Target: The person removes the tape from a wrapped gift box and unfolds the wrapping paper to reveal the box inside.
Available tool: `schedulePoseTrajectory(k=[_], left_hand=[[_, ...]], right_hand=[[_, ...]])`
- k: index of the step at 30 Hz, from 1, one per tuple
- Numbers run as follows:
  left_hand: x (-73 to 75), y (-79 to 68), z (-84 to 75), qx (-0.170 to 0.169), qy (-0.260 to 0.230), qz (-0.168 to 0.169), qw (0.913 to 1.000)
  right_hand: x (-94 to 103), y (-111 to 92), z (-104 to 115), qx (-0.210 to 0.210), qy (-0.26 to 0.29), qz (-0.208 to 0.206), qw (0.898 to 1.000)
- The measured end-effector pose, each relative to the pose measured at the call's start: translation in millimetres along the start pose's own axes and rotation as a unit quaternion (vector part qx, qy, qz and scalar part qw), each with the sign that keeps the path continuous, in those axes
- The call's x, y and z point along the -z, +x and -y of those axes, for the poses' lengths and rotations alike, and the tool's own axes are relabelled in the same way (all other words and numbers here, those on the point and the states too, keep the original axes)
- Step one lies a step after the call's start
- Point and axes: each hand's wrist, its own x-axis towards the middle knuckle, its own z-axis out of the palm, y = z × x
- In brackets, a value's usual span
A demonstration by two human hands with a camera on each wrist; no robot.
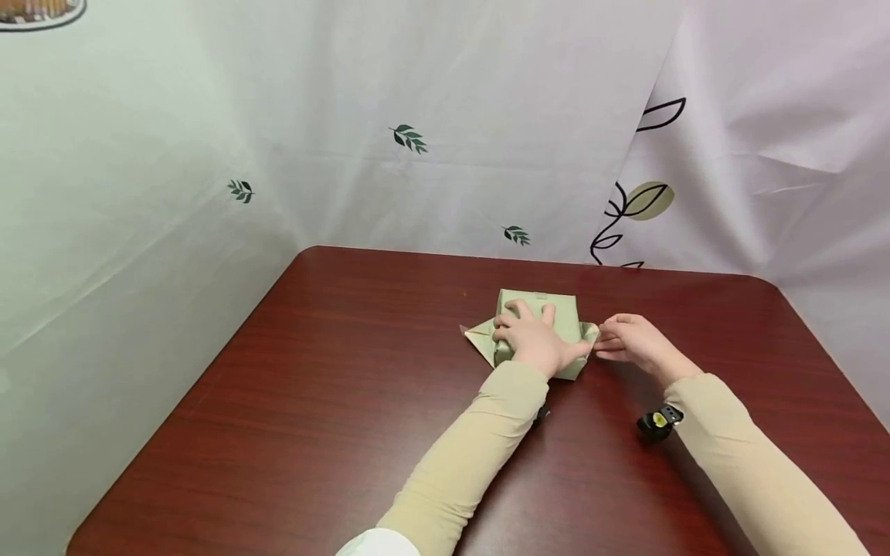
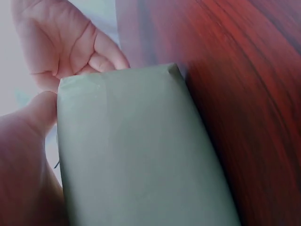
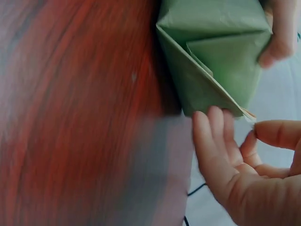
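A box wrapped in pale green paper (image 1: pixel 567 313) lies on the dark red table. My left hand (image 1: pixel 534 340) spreads over its top, fingers bent toward the left edge and thumb against the right end. In the left wrist view the smooth side of the wrapped box (image 2: pixel 136 141) fills the middle. At the box's right end, my right hand (image 3: pixel 240 174) pinches near the tip of a folded, pointed paper flap (image 3: pixel 197 80); a small pale or clear bit shows there. Another pointed paper flap (image 1: pixel 480 333) sticks out at the left end, unheld.
The reddish-brown table (image 1: pixel 292 401) extends around the box. A white curtain with leaf prints (image 1: pixel 452 185) hangs behind and to the left. Black wrist devices, one being the right wrist device (image 1: pixel 657 423), sit below the sleeves.
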Motion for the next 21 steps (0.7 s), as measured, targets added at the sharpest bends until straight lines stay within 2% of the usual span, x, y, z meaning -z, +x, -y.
schedulePoseTrajectory(k=[3, 7, 10, 15, 21], left_hand=[[-0.3, 0.6, -1.7, 0.004, 0.000, 0.005, 1.0000], [-2.1, 0.6, -2.3, 0.006, 0.002, 0.007, 1.0000], [-3.7, -0.4, -1.2, 0.004, 0.000, 0.008, 1.0000], [-5.6, -4.0, 0.1, 0.001, 0.002, 0.007, 1.0000], [-5.0, -5.9, -0.2, 0.002, 0.009, 0.001, 1.0000]], right_hand=[[6.0, -2.7, -1.4, -0.022, -0.049, -0.003, 0.999], [11.6, -4.9, -6.0, -0.035, -0.133, -0.010, 0.990], [14.3, -4.2, -11.0, -0.045, -0.160, -0.006, 0.986], [21.0, -2.3, -20.2, -0.085, -0.148, 0.013, 0.985], [37.6, 0.3, -24.8, -0.105, -0.054, 0.043, 0.992]])
